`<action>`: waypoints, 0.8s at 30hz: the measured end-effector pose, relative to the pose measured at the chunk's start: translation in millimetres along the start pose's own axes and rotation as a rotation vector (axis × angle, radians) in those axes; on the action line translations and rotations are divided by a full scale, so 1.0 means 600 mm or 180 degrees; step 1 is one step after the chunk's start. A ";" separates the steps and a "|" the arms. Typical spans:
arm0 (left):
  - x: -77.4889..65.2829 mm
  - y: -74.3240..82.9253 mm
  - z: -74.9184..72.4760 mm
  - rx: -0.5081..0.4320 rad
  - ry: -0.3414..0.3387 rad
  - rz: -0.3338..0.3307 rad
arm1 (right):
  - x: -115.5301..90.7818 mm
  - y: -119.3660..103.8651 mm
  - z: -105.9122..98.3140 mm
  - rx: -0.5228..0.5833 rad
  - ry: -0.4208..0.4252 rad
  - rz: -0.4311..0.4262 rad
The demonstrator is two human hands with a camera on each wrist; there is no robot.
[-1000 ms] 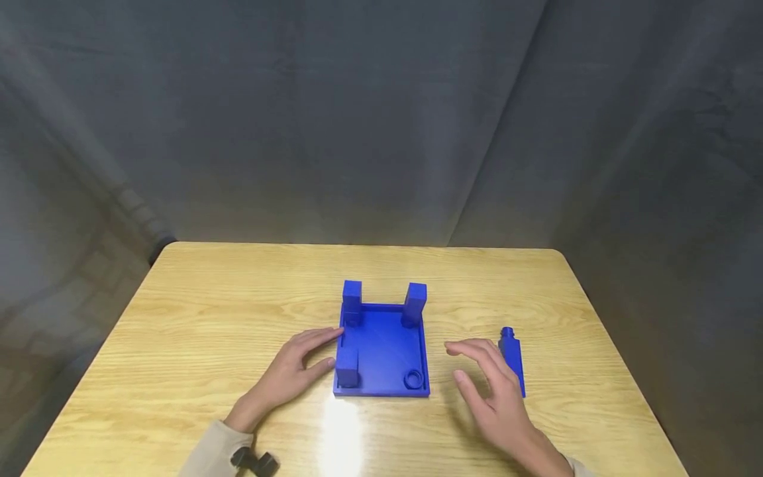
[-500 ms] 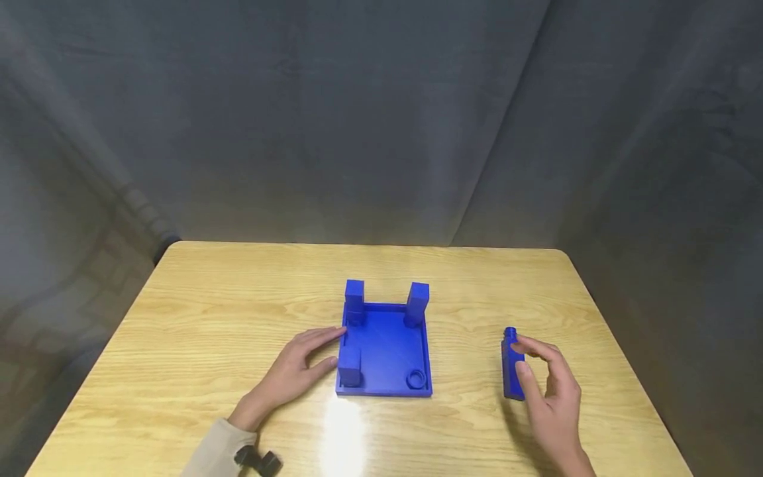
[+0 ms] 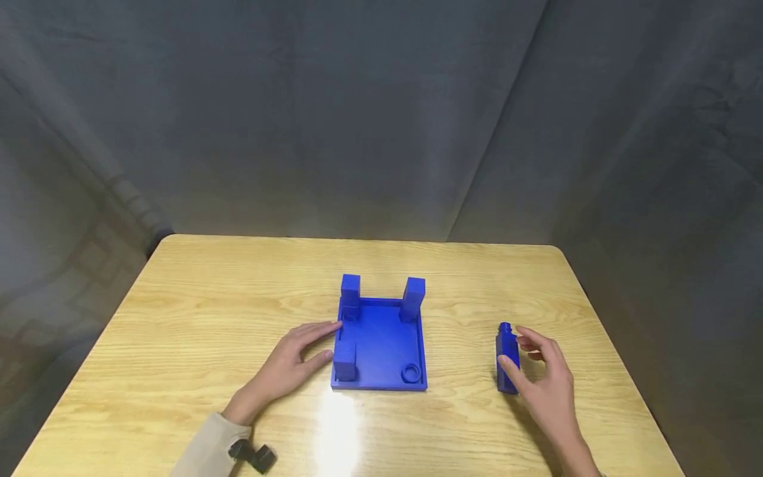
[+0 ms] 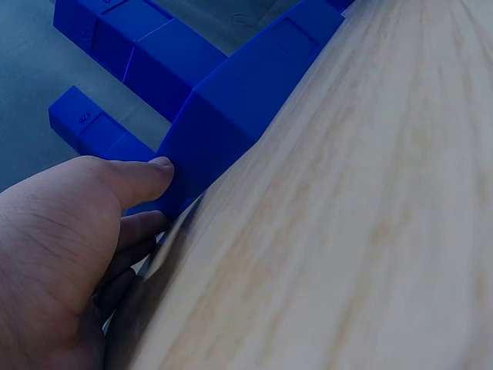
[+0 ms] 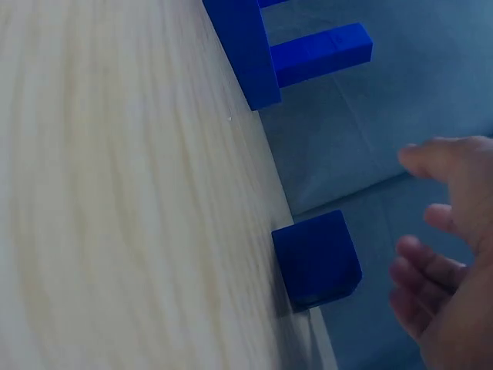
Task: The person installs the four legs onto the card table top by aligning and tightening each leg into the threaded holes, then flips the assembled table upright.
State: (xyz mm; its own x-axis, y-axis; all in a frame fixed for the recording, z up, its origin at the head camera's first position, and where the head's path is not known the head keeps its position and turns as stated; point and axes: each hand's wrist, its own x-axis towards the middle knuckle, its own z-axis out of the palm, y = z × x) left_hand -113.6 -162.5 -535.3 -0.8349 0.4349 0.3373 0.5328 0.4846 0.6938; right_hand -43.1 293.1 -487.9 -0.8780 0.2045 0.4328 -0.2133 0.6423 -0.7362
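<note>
On the table lies a blue square leg (image 3: 507,344) with a threaded neck at its far end. Beside it is my right hand (image 3: 548,391), thumb in front of the leg in the head view and fingers to its right. In the right wrist view a gap separates the loosely bent right hand (image 5: 462,254) from the leg's end (image 5: 317,254). My left hand (image 3: 289,361) rests with outstretched fingers against the left side of a blue square base (image 3: 384,344). Thumb and fingertips of the left hand (image 4: 69,223) touch the base's edge (image 4: 216,123).
Three blue legs stand upright in the base: back left (image 3: 351,298), back right (image 3: 412,299) and front left (image 3: 344,361). The front right corner has a round socket (image 3: 410,373). Dark curtains (image 3: 357,119) hang behind the wooden table (image 3: 238,278).
My right hand has moved right, from between base and leg to the leg's right side. The loose leg has turned slightly and points straighter away from me. The left hand stays at the base.
</note>
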 end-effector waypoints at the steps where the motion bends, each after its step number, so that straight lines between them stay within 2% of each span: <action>1: 0.000 0.000 0.000 -0.0001 -0.0005 -0.0007 | 0.000 0.001 0.000 -0.0130 -0.0037 0.0021; 7: -0.001 0.000 -0.001 -0.0053 -0.0051 -0.0102 | -0.001 0.005 -0.006 -0.0663 -0.0250 0.0186; 12: -0.002 -0.001 -0.001 -0.0071 -0.0054 -0.0103 | -0.004 0.011 -0.010 -0.1014 -0.0690 0.0406; 19: -0.001 -0.003 -0.001 -0.0042 -0.0048 -0.0081 | -0.004 0.017 -0.011 -0.0982 -0.1296 0.0639; 24: 0.000 -0.003 -0.001 -0.0061 -0.0061 -0.0090 | -0.004 0.019 -0.009 -0.1035 -0.1421 0.0620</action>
State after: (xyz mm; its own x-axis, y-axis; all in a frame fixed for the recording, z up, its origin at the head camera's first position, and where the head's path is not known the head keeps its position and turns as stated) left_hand -114.8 -164.1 -536.2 -0.8466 0.4359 0.3054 0.5062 0.4822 0.7150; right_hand -41.2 303.6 -494.5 -0.9984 0.0559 -0.0075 0.0508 0.8322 -0.5521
